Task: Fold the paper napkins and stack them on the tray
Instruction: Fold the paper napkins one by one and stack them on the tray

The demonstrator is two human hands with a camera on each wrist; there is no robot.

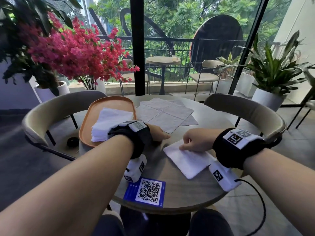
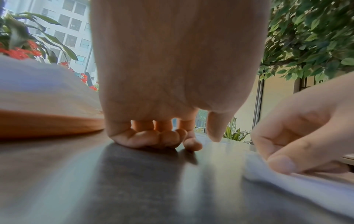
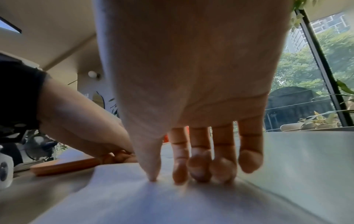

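Note:
A folded white napkin (image 1: 187, 160) (image 3: 153, 201) lies flat on the round table (image 1: 204, 116) at the front right. My right hand (image 1: 185, 144) (image 3: 172, 174) presses its thumb and fingertips down on the napkin's far edge. An orange tray (image 1: 102, 106) (image 2: 47, 124) at the left holds a stack of folded napkins (image 1: 109, 123) (image 2: 38, 84). My left hand (image 1: 160, 133) (image 2: 172, 139) rests on the bare table between tray and napkin, fingers curled under and holding nothing. Unfolded napkins (image 1: 163, 113) lie spread at the table's far middle.
A blue QR card (image 1: 146, 190) lies at the table's near edge. Curved chairs stand at the left (image 1: 51, 109) and right (image 1: 247, 108). A small dark ball (image 1: 73, 141) sits below the tray's left side. Potted plants and a glass wall stand behind.

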